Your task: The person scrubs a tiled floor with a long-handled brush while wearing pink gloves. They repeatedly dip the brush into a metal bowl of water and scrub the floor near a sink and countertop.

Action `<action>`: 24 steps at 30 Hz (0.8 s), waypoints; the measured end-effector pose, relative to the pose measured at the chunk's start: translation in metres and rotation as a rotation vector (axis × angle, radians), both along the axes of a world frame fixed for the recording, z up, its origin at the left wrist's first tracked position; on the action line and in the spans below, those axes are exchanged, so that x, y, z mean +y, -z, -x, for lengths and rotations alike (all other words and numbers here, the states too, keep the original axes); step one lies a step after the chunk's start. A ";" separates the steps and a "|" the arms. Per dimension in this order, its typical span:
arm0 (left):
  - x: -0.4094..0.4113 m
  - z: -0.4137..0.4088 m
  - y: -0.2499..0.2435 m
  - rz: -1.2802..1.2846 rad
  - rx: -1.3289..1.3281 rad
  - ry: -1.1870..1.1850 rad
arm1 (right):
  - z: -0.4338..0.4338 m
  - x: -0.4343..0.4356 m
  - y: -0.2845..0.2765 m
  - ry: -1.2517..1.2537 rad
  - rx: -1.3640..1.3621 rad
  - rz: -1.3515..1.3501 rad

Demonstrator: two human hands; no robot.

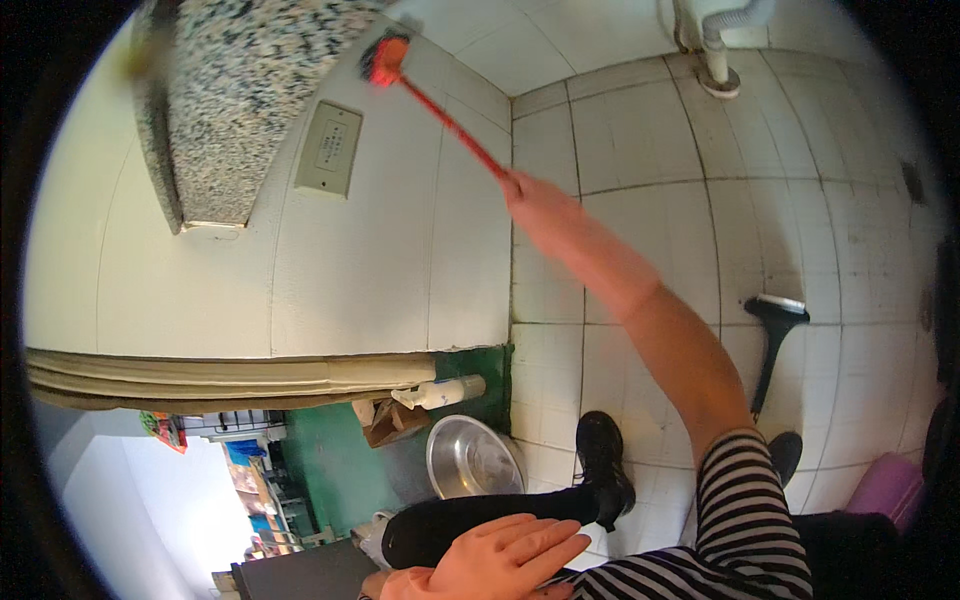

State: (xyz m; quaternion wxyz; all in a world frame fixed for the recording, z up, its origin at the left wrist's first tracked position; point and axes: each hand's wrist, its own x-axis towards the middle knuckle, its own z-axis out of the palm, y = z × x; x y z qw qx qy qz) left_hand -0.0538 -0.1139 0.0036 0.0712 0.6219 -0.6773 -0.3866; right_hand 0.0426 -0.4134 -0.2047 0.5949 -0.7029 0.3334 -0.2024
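Observation:
In a pink rubber glove, my right hand (529,196) reaches far out and grips the red handle of a long-handled scrub brush (457,129). The brush's orange-red head (386,61) with dark bristles is up by the white tiled wall (382,247), near the granite counter (240,97); whether the bristles touch the wall I cannot tell. My left hand (510,555), also gloved, lies palm down by my black-trousered leg (487,517), holding nothing. Its fingers are stretched out and slightly apart.
A black squeegee (772,330) lies on the tiled floor to my right. A steel basin (472,457), a cardboard box (394,420) and a white spray bottle (450,391) are at left. A grey drain hose (727,26) enters a floor pipe. A cover plate (330,150) is on the wall.

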 end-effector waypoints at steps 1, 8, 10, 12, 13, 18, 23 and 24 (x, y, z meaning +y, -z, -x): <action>-0.003 -0.001 -0.002 0.038 -0.022 0.015 | -0.014 -0.028 -0.013 0.057 0.016 0.051; 0.001 0.000 -0.004 0.178 -0.094 -0.003 | -0.062 -0.069 0.055 0.178 -0.136 0.587; 0.005 0.001 0.000 0.218 -0.103 0.033 | -0.059 -0.067 0.119 0.091 0.157 0.797; 0.007 -0.002 0.001 0.220 -0.110 0.042 | -0.049 -0.059 0.149 -0.039 0.350 0.863; 0.005 -0.002 -0.001 0.214 -0.109 0.044 | -0.044 -0.059 0.153 -0.078 0.426 0.809; -0.001 -0.012 -0.010 0.159 -0.088 -0.008 | -0.059 -0.071 0.130 0.136 0.418 0.453; 0.012 -0.026 -0.002 0.268 -0.206 0.031 | -0.086 -0.127 0.097 0.279 0.023 0.719; 0.016 -0.029 0.001 0.285 -0.206 0.006 | -0.097 -0.124 0.083 0.277 -0.103 0.738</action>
